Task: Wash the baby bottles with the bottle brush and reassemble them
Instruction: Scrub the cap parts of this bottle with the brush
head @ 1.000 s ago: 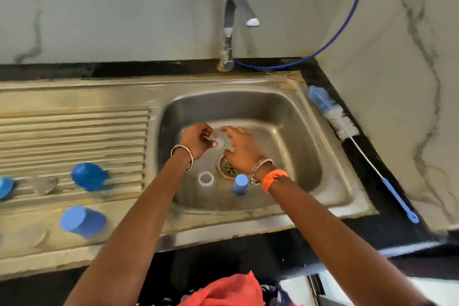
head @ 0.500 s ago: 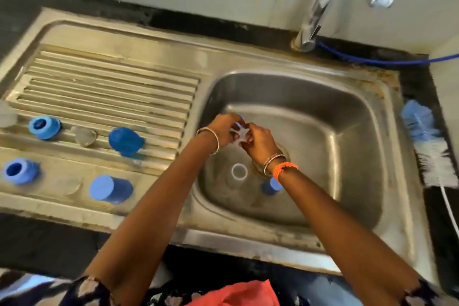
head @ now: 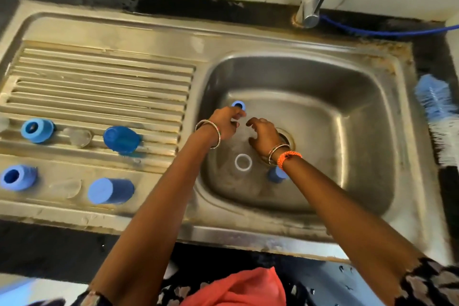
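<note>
**Bottles apart, parts split between basin and drainer**

We read the task as somewhere in its middle. A blue ring (head: 239,105) sits at the upper left of the basin floor, touching or just beyond the fingertips of the left hand (head: 224,123). We cannot tell whether those curled fingers pinch it or only hover at its edge. The right hand (head: 264,135) is just beside, right of centre frame, fingers curled like a claw and, as far as we see, holding nothing.

Below the hands a clear bottle (head: 243,162) stands with its white mouth up, and a blue piece (head: 276,174) lies half hidden under the right wrist.

Further left, on the drainer (head: 104,82), lie two more rings (head: 36,130) (head: 18,177), two blue caps (head: 122,140) (head: 110,191) and what look like clear teats (head: 79,137), all separate. Nothing is reassembled yet.

The brush (head: 438,107) lies at the right edge of the frame, well apart from both hands, so we judge that scrubbing and all refitting remain. Whether the drainer parts are already washed, we cannot say.
</note>
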`<state>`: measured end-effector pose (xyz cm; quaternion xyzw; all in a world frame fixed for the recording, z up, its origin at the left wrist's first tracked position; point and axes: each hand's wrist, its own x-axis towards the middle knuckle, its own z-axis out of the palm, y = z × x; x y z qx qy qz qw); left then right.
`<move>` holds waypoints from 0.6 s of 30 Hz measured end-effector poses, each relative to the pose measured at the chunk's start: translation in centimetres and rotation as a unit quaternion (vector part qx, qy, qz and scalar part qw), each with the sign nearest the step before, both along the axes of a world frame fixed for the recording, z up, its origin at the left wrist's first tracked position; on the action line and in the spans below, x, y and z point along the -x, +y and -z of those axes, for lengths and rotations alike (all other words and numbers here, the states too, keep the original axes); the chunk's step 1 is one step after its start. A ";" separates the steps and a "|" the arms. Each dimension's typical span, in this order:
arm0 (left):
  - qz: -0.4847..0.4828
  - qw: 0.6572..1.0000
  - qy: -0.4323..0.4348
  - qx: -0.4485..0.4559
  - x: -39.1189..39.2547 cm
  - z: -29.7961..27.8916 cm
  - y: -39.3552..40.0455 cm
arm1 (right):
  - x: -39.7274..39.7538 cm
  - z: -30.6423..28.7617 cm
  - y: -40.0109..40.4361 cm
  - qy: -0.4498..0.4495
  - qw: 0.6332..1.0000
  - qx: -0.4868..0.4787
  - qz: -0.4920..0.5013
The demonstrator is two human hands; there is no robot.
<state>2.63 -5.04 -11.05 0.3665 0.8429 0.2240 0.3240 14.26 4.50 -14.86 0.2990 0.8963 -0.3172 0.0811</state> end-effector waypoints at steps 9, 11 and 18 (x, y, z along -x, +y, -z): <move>0.058 0.997 -0.020 -0.042 -4.6 -0.1 2.4 | -7.9 -4.1 0.9 -0.175 0.983 0.014 -0.042; 0.041 0.996 -0.051 -0.055 -5.3 -0.4 2.3 | -8.1 -3.1 -0.1 -0.196 0.979 0.018 -0.049; -0.152 0.928 -0.317 -0.119 -7.4 -3.8 1.3 | -7.6 -5.4 1.6 0.062 0.969 0.012 0.238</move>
